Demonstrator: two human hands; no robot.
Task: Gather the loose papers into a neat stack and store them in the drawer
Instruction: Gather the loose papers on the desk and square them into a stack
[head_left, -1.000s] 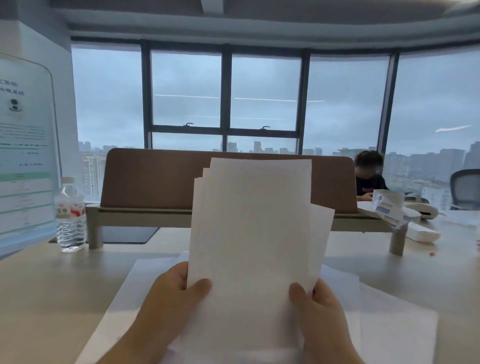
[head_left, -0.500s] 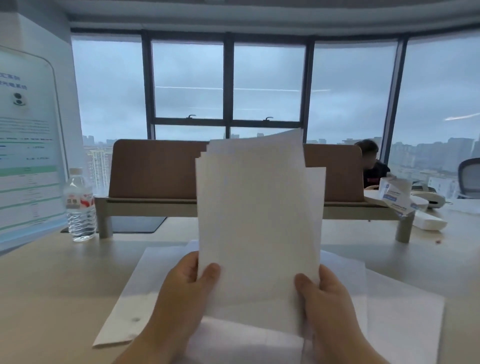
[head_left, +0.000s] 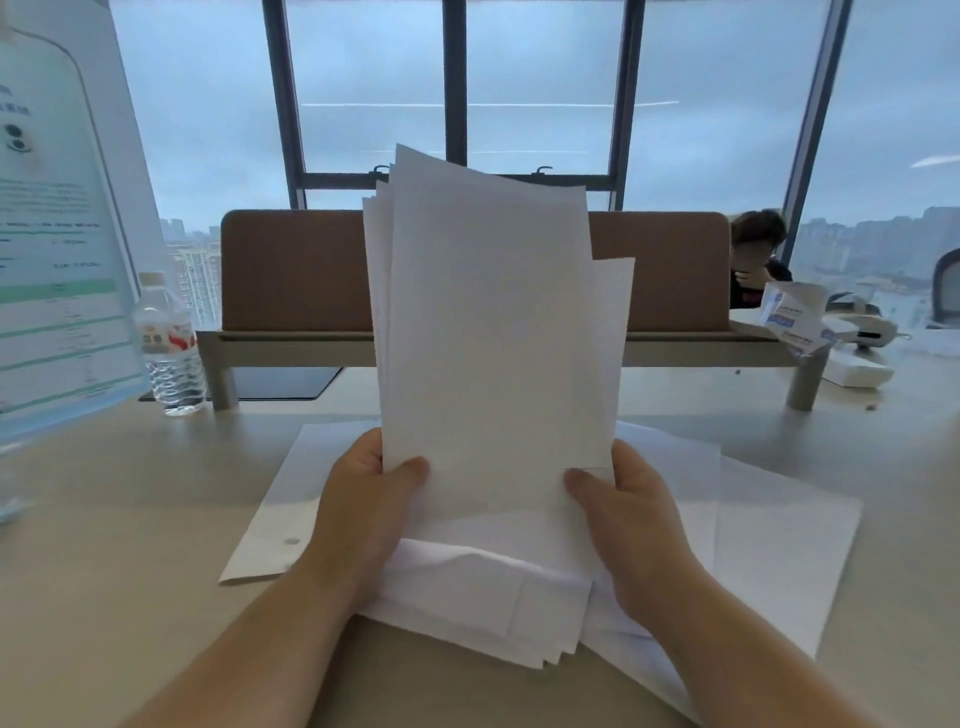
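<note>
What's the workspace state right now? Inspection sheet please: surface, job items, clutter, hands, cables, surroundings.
Surface: beige desk, with a low shelf and brown divider panel at its back.
Job's things: held paper stack upright, edges fanned and uneven; more loose sheets flat on the desk. No drawer in view.
Clutter: water bottle at left, printed sign stand, small boxes at right.
Hands: left hand and right hand grip the stack's lower corners, thumbs in front.
Cables: nothing seen.
Surroundings: large windows onto a grey skyline; a seated person behind the divider.
</note>
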